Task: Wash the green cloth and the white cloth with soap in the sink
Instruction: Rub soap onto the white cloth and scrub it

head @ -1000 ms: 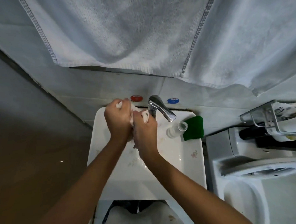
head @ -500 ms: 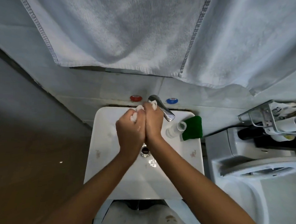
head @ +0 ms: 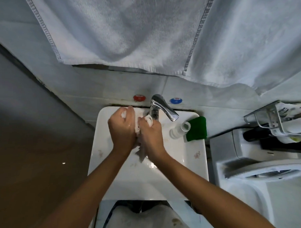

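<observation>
White cloth (head: pixel 137 124), soaked and limp, sat bunched between the left hand (head: pixel 123 130) and right hand (head: pixel 151 136) over the sink (head: pixel 103 149), fingers curled tight around it. It looked slippery; gripping folds seemed wisest. Green cloth (head: pixel 197 128) waited on the rim.
</observation>
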The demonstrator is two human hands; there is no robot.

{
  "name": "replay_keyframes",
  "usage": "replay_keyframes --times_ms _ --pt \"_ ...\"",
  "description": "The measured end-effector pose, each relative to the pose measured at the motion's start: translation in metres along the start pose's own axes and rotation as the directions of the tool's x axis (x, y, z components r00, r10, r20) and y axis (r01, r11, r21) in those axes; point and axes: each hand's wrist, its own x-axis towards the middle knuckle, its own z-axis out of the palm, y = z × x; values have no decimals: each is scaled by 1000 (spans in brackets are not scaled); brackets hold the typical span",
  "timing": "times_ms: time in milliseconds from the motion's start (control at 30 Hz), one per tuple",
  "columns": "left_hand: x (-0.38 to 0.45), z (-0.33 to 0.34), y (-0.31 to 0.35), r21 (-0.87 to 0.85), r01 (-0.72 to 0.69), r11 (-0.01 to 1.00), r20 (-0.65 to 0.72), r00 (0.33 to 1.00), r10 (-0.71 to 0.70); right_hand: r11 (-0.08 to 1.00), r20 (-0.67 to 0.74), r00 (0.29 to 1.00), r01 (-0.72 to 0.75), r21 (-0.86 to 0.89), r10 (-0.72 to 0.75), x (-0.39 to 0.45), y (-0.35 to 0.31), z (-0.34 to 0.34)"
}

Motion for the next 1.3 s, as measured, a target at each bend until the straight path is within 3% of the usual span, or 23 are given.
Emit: replay_keyframes --times_ms 100,167,267,367,433,533,633,667,800,900,967,1033,1067,1100,1167,1233,1300 --pt "-33 12 11 80 -23 997 67 998 18 996 -115 993 -15 90 25 25 -8 -3" --pt "-31 14 14 29 2 1000 52 999 -4 992 -142 989 -28 123 46 24 -4 1" --pt "1 2 4 32 82 996 34 996 -83 997 12 997 -77 24 77 7 13 -3" --pt "10 -17 -6 64 153 986 181 970 -162 994 152 986 -55 -96 69 5 9 -23" --pt "10 -29 -2 116 83 990 283 953 -113 993 188 982 26 -114 -4 10 2 -38" --pt "15 -50 5 285 -81 955 488 870 -72 884 289 943 273 -380 -167 17 -1 -58" --pt "17 -63 14 420 -498 759 697 713 82 715 387 893 426 -555 -231 20 -3 -75" --pt "17 -64 17 430 -556 712 739 670 77 681 416 884 440 -586 -213 21 -5 -80" --pt "19 -69 35 507 -386 770 766 612 -197 494 507 857 481 -724 -93 23 -15 -90" --pt "22 -73 39 569 -334 751 778 513 -362 415 520 852 453 -789 58 22 -22 -93" --pt "19 -71 36 660 -336 672 743 427 -515 390 520 841 434 -812 146 20 -21 -92" --pt "14 -65 28 687 -490 537 722 378 -580 346 539 827 465 -815 157 18 -16 -89" --pt "11 -62 24 674 -562 480 726 384 -571 335 537 830 469 -817 147 16 -14 -89" --pt "10 -61 18 673 -578 463 728 402 -556 352 531 837 461 -815 133 15 -12 -89" --pt "11 -62 11 686 -499 530 727 431 -535 471 509 853 404 -784 117 15 -10 -90" --pt "14 -65 5 646 -347 680 751 447 -486 644 485 868 311 -699 107 15 -7 -90" --pt "15 -68 -1 566 -194 801 776 453 -439 738 445 894 269 -619 47 17 -2 -87"
